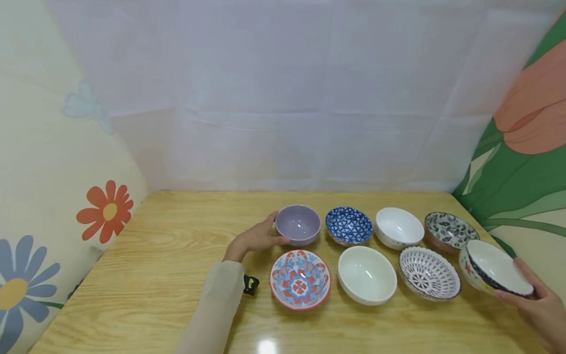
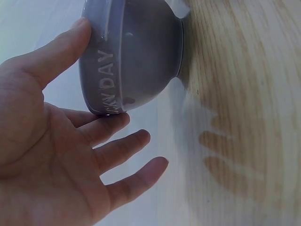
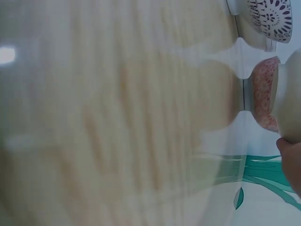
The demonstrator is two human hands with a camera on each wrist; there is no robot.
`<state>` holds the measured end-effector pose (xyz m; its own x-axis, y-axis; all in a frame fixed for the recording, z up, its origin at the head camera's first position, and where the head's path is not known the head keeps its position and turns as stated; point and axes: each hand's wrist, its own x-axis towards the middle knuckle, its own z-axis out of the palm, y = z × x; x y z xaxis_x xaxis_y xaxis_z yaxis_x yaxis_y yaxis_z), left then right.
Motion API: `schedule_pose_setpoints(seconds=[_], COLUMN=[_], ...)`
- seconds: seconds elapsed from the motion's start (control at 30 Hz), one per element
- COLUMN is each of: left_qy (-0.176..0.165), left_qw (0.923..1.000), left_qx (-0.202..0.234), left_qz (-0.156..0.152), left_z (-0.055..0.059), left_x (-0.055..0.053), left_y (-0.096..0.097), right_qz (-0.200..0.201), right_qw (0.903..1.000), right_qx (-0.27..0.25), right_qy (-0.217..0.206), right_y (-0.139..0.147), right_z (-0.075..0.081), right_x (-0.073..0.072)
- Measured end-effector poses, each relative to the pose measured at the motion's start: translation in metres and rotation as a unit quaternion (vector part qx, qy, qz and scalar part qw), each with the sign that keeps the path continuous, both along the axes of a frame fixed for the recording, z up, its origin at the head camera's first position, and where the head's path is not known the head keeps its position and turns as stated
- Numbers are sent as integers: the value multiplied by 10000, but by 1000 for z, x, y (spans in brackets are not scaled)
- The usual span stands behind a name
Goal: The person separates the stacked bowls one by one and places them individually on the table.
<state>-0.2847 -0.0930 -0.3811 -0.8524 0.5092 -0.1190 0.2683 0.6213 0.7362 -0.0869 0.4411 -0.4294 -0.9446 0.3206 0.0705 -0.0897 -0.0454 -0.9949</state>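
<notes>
My left hand (image 1: 256,238) is at the left side of a purple bowl (image 1: 298,223) at the back of the table. In the left wrist view the thumb (image 2: 77,35) lies at the rim and a finger touches the wall, with the other fingers spread below. Raised lettering shows on that wall. My right hand (image 1: 541,300), at the right edge, grips a white bowl with a dark patterned rim band (image 1: 495,268), tilted and lifted. In the right wrist view only part of this held bowl (image 3: 289,103) and a finger (image 3: 291,162) show.
Right of the purple bowl stand a blue-patterned bowl (image 1: 349,225), a white bowl (image 1: 399,227) and a dark leaf-patterned bowl (image 1: 451,230). In front are a red-and-blue floral bowl (image 1: 300,280), a cream bowl (image 1: 367,275) and a dash-patterned bowl (image 1: 430,273). White cloth (image 1: 309,98) hangs behind.
</notes>
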Motion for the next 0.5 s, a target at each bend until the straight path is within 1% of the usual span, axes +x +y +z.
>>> schedule_pose_setpoints(seconds=[0.07,0.1,0.13,0.17,0.2,0.23,0.27,0.3,0.33,0.37,0.43,0.5], left_qy=[-16,-31,-40,-47,-57,-58,-68,-67,-64,-60,-70,-79], left_qw=[10000,10000,10000,10000,10000,10000,10000,10000,10000,10000,9999,9999], left_qx=[-3,-5,-4,-6,-2,6,25,36,44,51,82,88], left_qz=[-16,-13,-5,-4,-5,-5,-4,-7,-9,-8,0,14], left_z=[0,0,0,0,-1,0,0,0,0,1,1,1], left_x=[0,-1,-1,-1,-1,-1,-1,-1,-1,-1,-1,-1], left_y=[1,1,1,1,2,2,2,2,2,2,2,2], right_qz=[-90,-52,-67,-146,-216,-271,-343,-399,-485,-540,-520,-473], right_qw=[9999,9999,9993,9966,9917,9849,9751,9638,9491,9367,9284,9224], right_qx=[113,103,275,682,1085,1467,1890,2274,2683,2983,3137,3223], right_qy=[-77,-93,-228,-444,-662,-879,-1112,-1332,-1576,-1750,-1924,-2073], right_y=[3,5,6,7,7,7,7,7,6,6,7,8], right_z=[-3,-4,-5,-5,-5,-5,-4,-4,-3,-3,-2,-2], right_x=[2,3,3,4,5,5,6,6,6,6,6,5])
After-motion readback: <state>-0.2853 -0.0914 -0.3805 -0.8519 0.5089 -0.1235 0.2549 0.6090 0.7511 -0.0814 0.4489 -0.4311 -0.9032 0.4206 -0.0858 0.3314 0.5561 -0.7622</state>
